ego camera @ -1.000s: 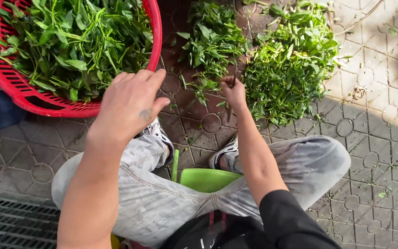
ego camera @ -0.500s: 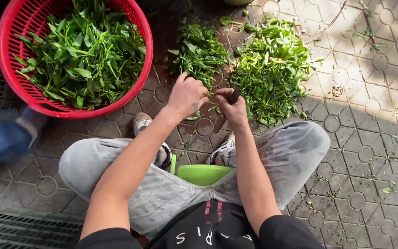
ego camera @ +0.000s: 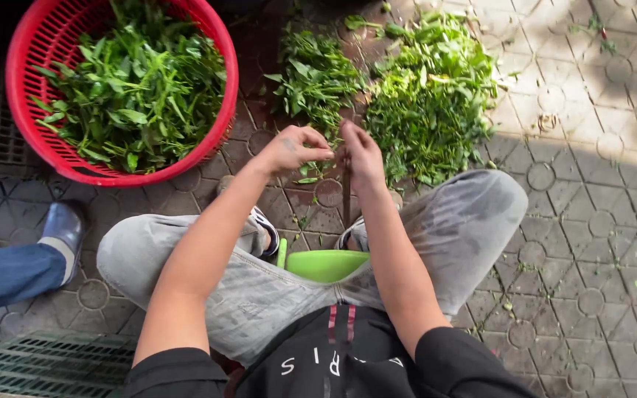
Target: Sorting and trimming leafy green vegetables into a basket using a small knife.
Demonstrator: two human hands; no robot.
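Observation:
My left hand (ego camera: 294, 149) and my right hand (ego camera: 363, 156) meet above the paving, just in front of my knees. Both pinch one thin green stem (ego camera: 346, 193), which hangs down between them; a small leafy bit shows at my left fingertips. A round red basket (ego camera: 224, 70) full of leafy greens stands to the far left of my hands. Just beyond my hands lie two heaps on the ground: a smaller dark leafy pile (ego camera: 317, 77) and a larger pile of picked greens (ego camera: 430, 103).
I sit on a low green stool (ego camera: 326, 263) with grey trousers and sneakers. Another person's jeans leg and blue shoe (ego camera: 62, 230) lie at the left. A dark grate (ego camera: 46, 361) is at the lower left. Patterned paving with scattered leaf scraps extends right.
My left hand left the red basket and came right to meet my right hand. Both hands now hold the stem closer to my knees.

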